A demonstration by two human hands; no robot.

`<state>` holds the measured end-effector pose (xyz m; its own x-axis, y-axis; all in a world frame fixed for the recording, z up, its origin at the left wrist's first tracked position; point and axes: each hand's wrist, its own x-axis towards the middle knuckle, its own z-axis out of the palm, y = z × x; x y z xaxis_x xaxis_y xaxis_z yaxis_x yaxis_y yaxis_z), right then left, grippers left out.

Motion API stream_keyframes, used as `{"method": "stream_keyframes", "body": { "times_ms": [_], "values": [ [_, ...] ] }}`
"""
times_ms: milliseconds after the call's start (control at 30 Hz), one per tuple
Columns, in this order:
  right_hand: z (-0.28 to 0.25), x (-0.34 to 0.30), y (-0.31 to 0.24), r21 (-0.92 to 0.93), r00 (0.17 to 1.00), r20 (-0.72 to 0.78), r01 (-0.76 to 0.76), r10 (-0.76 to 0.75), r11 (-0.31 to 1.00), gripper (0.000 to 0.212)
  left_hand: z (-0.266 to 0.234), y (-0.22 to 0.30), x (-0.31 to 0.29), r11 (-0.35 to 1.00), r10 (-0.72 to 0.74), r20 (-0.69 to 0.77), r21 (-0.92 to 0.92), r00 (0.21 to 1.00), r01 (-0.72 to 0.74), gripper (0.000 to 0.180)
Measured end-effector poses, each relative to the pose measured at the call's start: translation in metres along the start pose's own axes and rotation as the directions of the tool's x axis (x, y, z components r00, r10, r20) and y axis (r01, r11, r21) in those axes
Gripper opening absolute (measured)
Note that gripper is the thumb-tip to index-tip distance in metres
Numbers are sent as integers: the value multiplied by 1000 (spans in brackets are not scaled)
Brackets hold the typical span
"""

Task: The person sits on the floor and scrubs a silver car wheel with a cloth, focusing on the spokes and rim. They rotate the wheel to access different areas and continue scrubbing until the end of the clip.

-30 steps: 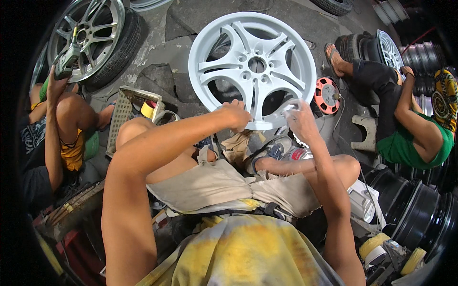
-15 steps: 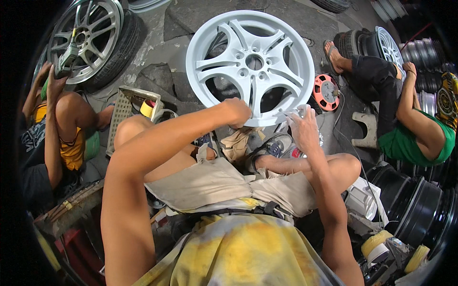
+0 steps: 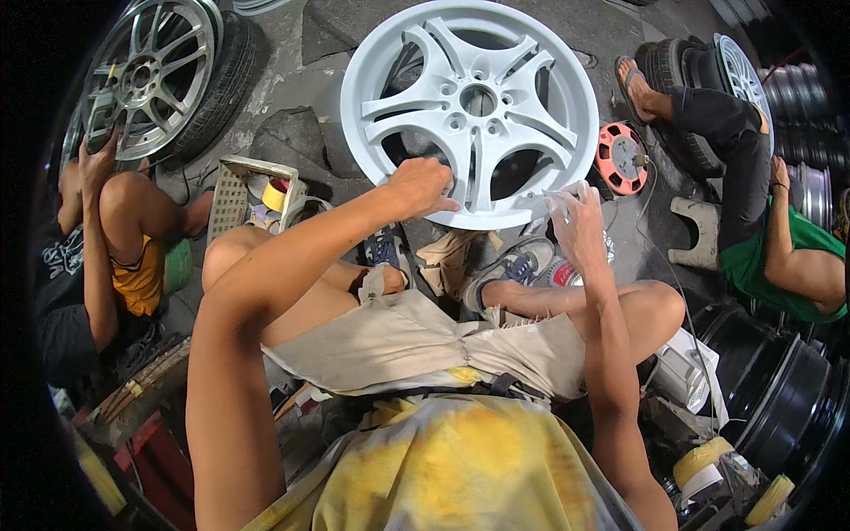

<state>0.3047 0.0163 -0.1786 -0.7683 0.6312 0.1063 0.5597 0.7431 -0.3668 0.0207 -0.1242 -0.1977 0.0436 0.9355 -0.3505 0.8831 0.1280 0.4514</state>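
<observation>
Head view: workshop, dark grey floor (image 3: pixel 274 57) with worn patches and grey mats (image 3: pixel 297 146) under and left of the white wheel (image 3: pixel 478 133). White wheel, count one, lies face up just beyond the person's feet: five split spokes, five bolt holes round one centre hole.

Hands, two. Left hand (image 3: pixel 423 188) at the wheel's lower edge, left of the bottom spoke; fingers curled, thumb out along the rim. Cannot tell if anything is inside. Right hand (image 3: pixel 580 228) at the wheel's lower right edge, fingers pinched narrow on one thin whitish scrap (image 3: pixel 556 200); scrap by the rim, contact unclear.

Writing: pale print on the dark shirt (image 3: pixel 66 296) of a co-worker left of the wheel; red label with lettering on one can (image 3: pixel 564 273) below the wheel's lower right. Lettering too small to make out.

Left of wheel: one crate (image 3: pixel 226 196) with one yellow tape roll (image 3: pixel 274 195); farther left, one silver wheel (image 3: pixel 146 78) and one grey tool (image 3: pixel 100 119) in the co-worker's hand. Right of wheel: one orange-red cable reel (image 3: pixel 622 159) just beside it, one pale stool (image 3: pixel 697 234), a second co-worker in a green shirt (image 3: pixel 801 270). Below wheel: two shoes, one brown rag (image 3: pixel 445 257) between them.
</observation>
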Motion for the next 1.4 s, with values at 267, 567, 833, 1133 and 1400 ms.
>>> {"method": "stream_keyframes", "body": {
  "times_ms": [267, 567, 833, 1133, 1400],
  "values": [
    [1, 1, -1, 2, 1000, -29, -11, 11, 1000, 18, -19, -5, 21, 999, -5, 37, 34, 999, 3, 67],
    [5, 2, 1, 11, 999, -38, -21, 21, 1000, 21, -18, -6, 29, 992, 9, 80, 122, 997, -18, 75],
    [2, 4, -2, 6, 999, -3, -32, 32, 999, 22, -12, -3, 20, 960, 146, 74, 231, 987, -159, 66],
    [0, 1, 2, 51, 1000, -1, -8, 8, 999, 23, -65, -43, 13, 981, -1, -128, 193, 992, 26, 35],
    [4, -3, 3, 13, 999, -43, 0, 1, 1000, 21, -85, -70, 7, 942, -193, -234, 227, 953, 246, 47]
  ]
}}
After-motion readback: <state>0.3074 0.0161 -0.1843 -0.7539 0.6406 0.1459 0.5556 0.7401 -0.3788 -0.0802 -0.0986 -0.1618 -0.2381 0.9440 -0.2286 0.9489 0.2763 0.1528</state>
